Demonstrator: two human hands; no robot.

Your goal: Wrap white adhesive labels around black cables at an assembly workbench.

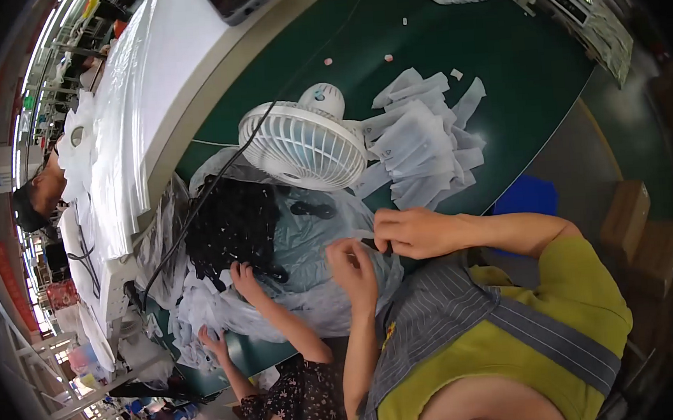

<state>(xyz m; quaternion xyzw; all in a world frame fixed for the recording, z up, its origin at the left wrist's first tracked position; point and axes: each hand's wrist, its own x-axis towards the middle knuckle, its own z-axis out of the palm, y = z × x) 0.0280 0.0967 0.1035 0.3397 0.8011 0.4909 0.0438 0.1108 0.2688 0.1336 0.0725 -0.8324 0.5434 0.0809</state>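
My right hand (412,232) is closed around a small black piece (368,244), pinched at its fingertips just above the clear plastic bag (307,235). My left hand (354,267) sits right beside it with the fingers curled in; I cannot tell whether anything is between them. Both hands hang over the near edge of the bag, so I judge that a slip of the pinch would drop the piece into the crumpled folds, where a dark part is hard to find again.

Just to my left a co-worker's hand (245,277) reaches into the heap of black parts (232,221) on the same bag; if we both pull at the plastic, the heap could slide off the green counter (498,66). The white desk fan (304,142) stands close behind the heap, its black cord (196,212) trailing across the parts, and a snag there might tip it. Its draught may also scatter the loose translucent sleeves (421,141) lying beside it.
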